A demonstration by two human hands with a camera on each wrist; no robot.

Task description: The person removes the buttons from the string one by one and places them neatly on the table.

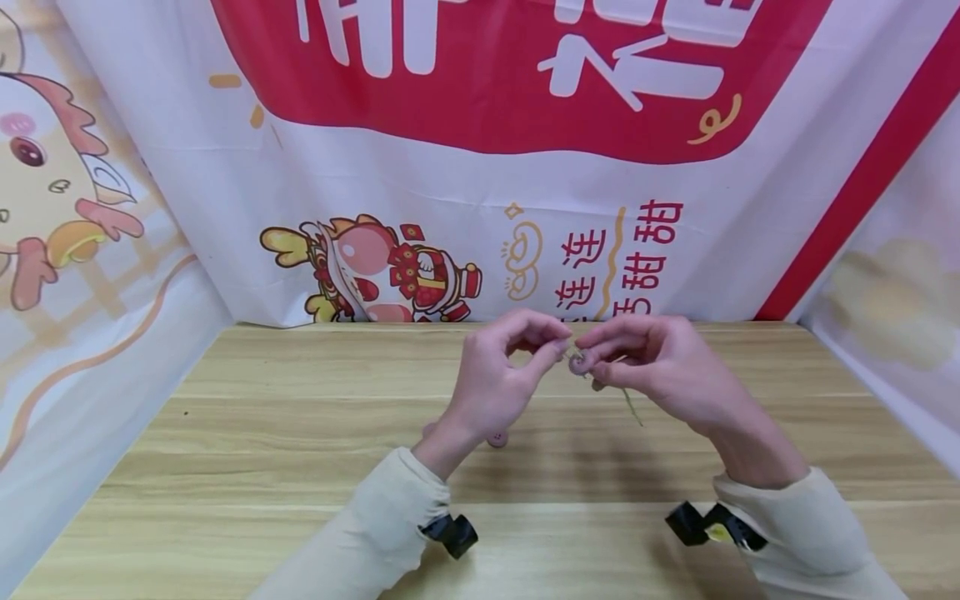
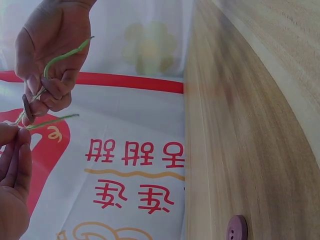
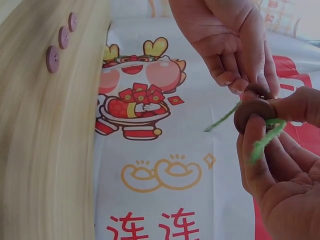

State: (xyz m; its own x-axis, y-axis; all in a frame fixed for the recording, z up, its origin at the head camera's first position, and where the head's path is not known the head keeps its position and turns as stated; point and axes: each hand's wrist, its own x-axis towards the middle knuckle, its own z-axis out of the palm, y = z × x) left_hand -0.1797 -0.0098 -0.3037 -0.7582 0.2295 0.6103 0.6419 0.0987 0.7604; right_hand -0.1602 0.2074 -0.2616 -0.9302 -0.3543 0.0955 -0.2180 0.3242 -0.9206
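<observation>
Both hands meet in front of the body, raised over the wooden table. My right hand [image 1: 667, 367] pinches a round brown button [image 3: 254, 114] between thumb and fingers. A second brown button [image 3: 258, 92] shows just behind it, at the fingertips. A fuzzy green string [image 2: 62, 57] runs through the held buttons, and one end hangs from the right hand. My left hand [image 1: 502, 375] pinches the string close beside the button, thumb against the forefinger. Its short loose end [image 2: 60, 119] sticks out past the left fingertips.
Three more buttons [image 3: 63, 37] lie in a row on the wooden table [image 1: 300, 467]; the left wrist partly hides them in the head view. A printed white and red cloth [image 1: 450, 175] hangs behind the table, with patterned cloths on both sides.
</observation>
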